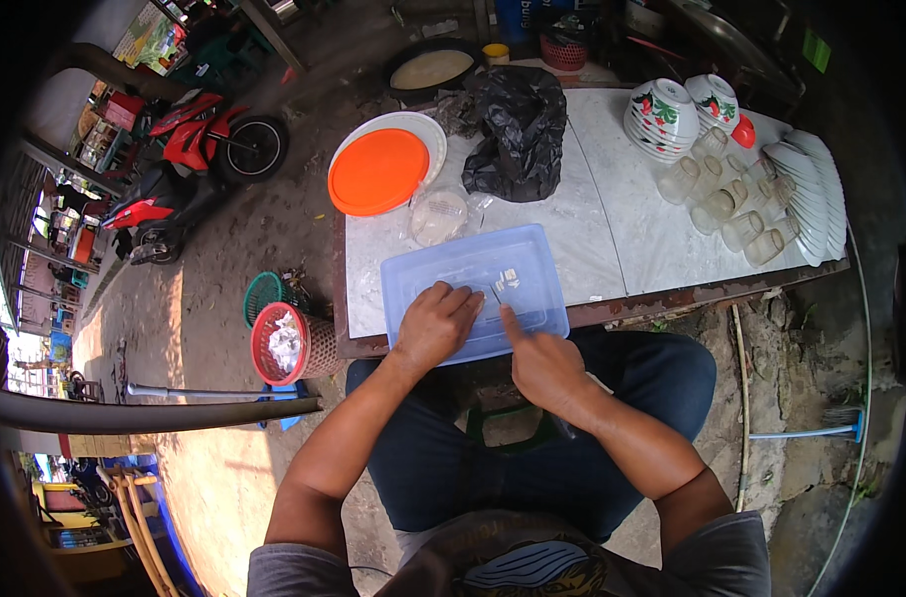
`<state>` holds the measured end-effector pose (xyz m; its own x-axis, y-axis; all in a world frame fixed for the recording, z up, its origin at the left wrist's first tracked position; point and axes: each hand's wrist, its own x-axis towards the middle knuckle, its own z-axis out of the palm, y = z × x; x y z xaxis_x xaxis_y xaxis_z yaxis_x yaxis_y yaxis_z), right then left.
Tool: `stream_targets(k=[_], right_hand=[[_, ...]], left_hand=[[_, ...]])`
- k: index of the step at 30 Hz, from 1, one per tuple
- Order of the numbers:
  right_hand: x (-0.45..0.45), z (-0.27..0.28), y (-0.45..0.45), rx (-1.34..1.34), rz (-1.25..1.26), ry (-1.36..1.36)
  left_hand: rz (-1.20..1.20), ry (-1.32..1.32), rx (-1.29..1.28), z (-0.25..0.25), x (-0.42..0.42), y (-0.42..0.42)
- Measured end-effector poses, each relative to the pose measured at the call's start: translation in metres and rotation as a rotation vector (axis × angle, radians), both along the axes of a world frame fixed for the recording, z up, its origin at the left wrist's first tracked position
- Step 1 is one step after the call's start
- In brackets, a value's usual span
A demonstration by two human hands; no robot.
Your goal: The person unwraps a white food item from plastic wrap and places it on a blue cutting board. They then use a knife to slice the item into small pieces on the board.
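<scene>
A translucent blue plastic lid or shallow tray [445,261] lies at the table's front edge, overhanging it slightly. My left hand [439,322] rests over it with curled fingers, pressing a small pale piece of food [482,301] that they mostly hide. In my right hand [548,367] is a knife [496,293]; its thin dark blade points away from me, and the index finger stretches along it. The handle is largely covered by the palm. Several small white cut pieces [508,280] lie on the blue plastic just beyond the blade.
Beyond the tray are a clear plastic packet [439,216], an orange lid [379,172] and a black plastic bag [519,134]. Stacked bowls [659,119], glasses [721,205] and white plates [811,194] stand at right. A red basket [283,343] sits on the ground at left.
</scene>
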<state>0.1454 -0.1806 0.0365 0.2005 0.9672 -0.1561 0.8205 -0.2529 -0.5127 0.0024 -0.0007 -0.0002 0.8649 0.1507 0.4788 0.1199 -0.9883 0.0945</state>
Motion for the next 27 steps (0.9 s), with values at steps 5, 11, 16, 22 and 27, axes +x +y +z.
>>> stream_targets(k=[5,11,16,22,27], right_hand=[[0.0045,0.0021,-0.0006,0.036,-0.027,0.021],[-0.0001,0.0040,-0.0007,0.040,-0.001,0.036],[-0.0008,-0.0003,-0.0003,0.049,0.013,0.041],[-0.0019,-0.0012,0.0004,0.041,0.014,0.040],[-0.0026,-0.0002,0.0013,0.026,0.016,0.036]], left_hand=[[-0.003,-0.042,-0.016,-0.0034,-0.0026,0.0007],[0.007,-0.015,0.001,-0.0019,-0.0023,0.0004],[0.009,0.003,0.012,-0.0019,-0.0024,0.0013],[-0.010,0.008,-0.005,-0.0026,-0.0023,0.0029],[-0.010,0.021,0.007,-0.0029,-0.0020,0.0028]])
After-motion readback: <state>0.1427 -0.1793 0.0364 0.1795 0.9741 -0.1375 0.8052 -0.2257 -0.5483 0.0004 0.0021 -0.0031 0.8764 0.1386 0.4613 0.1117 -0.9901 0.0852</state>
